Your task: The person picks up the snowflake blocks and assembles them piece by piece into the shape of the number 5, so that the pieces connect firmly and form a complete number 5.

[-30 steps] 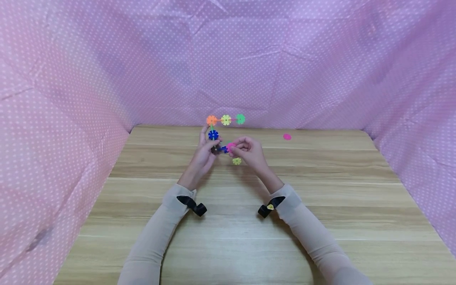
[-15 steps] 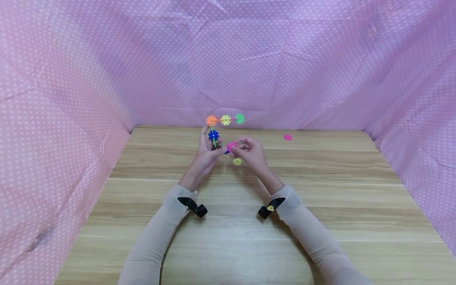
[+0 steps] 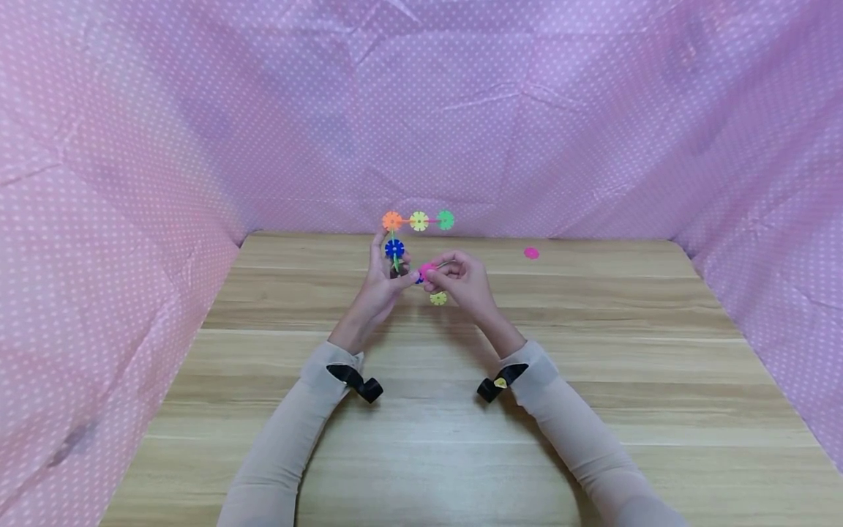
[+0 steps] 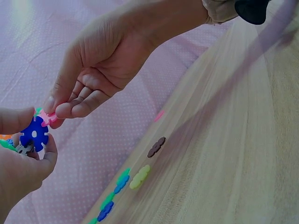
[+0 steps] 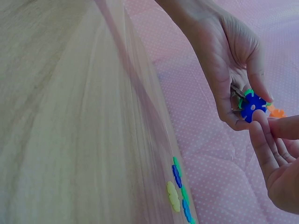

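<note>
In the head view my left hand point(image 3: 377, 282) holds a chain of slotted plastic snowflake discs. Its upper end has an orange disc point(image 3: 391, 221), a yellow disc point(image 3: 418, 221) and a green disc point(image 3: 446, 219), with a dark blue disc point(image 3: 394, 249) below. The left thumb and fingers pinch another dark blue disc point(image 4: 34, 134) of the chain, plain in the left wrist view. Thumb and fingertips of my right hand point(image 3: 464, 282) pinch a pink disc point(image 4: 47, 117) against that blue disc's edge. Whether their slots are joined, I cannot tell.
A loose pink disc point(image 3: 531, 253) lies on the wooden table point(image 3: 435, 439) to the right, a yellow disc point(image 3: 437, 298) below the hands. The left wrist view shows a brown disc point(image 4: 156, 147) and several green and blue discs. Pink dotted cloth point(image 3: 421, 110) hangs behind.
My left thumb has shifted right onto the lower blue disc, covering most of it. The right hand has kept its pinch on the pink disc and barely moved.
</note>
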Demonstrator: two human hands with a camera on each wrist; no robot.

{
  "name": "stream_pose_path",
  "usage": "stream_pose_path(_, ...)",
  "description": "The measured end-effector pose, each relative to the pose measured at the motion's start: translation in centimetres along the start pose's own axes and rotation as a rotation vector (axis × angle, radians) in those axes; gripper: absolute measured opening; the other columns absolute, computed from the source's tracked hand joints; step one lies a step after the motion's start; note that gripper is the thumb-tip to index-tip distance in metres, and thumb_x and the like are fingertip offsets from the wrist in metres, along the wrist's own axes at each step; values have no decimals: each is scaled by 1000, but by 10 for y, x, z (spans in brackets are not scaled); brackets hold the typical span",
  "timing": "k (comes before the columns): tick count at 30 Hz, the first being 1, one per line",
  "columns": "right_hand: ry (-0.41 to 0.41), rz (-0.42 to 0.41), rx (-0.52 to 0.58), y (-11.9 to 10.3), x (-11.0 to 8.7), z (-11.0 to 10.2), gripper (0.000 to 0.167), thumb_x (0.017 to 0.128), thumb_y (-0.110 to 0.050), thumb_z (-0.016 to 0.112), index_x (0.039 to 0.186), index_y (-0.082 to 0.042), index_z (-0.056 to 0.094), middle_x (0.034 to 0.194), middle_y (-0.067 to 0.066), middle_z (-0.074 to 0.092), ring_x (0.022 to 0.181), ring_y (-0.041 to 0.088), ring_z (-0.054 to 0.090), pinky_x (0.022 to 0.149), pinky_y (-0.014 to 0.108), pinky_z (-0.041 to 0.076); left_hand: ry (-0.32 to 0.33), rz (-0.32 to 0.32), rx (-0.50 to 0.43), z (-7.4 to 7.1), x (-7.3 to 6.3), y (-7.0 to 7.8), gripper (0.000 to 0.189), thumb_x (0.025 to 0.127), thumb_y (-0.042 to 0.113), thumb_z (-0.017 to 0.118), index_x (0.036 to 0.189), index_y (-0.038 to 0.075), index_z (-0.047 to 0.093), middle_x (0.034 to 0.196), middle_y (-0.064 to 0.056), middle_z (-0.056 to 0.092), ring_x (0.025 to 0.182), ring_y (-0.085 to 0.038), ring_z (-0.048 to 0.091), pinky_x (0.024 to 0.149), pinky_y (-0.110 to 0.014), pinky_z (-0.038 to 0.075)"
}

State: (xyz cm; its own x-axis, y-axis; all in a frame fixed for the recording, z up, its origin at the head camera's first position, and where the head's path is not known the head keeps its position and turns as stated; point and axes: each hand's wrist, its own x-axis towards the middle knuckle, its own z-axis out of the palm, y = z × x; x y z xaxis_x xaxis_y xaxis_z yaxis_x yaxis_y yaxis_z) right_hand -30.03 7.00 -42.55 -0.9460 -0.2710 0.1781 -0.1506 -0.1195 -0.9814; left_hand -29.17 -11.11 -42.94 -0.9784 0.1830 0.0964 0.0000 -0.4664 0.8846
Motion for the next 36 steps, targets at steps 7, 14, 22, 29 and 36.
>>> stream_pose_path(7,-3,-23,24,0,0,0,18,90,10,69,106,15,61,79,-1,76,67,18,74,66,28,64,-15,34,-39,2,0,0,99,88,-26,50,157,29,5,110,-2,41,93,-11,42,72,-14,46)
stream_pose_path(14,-16,-39,64,-2,-1,-1,19,90,12,69,105,17,60,81,-1,77,67,20,74,65,27,64,-19,47,-56,5,-1,1,97,89,-27,48,157,27,5,108,-2,40,89,-9,43,71,-12,47)
stream_pose_path(22,-29,-61,77,-1,-1,0,19,89,13,68,104,20,58,82,3,77,67,19,75,64,27,63,-16,52,-49,5,-2,-1,100,87,-29,47,157,28,4,107,-3,39,88,-10,43,71,-12,46)
stream_pose_path(29,-17,-76,89,1,-2,3,19,89,15,67,104,22,56,81,-1,76,65,11,73,64,27,64,-8,67,-36,7,0,-3,99,87,-28,48,156,29,6,107,-3,39,93,-13,41,73,-14,46)
stream_pose_path(36,-33,-65,84,1,-2,1,18,90,13,67,104,20,57,83,1,77,67,12,74,65,28,64,-12,59,-34,8,-2,-3,98,87,-28,49,156,29,8,107,-4,41,93,-12,44,73,-14,48)
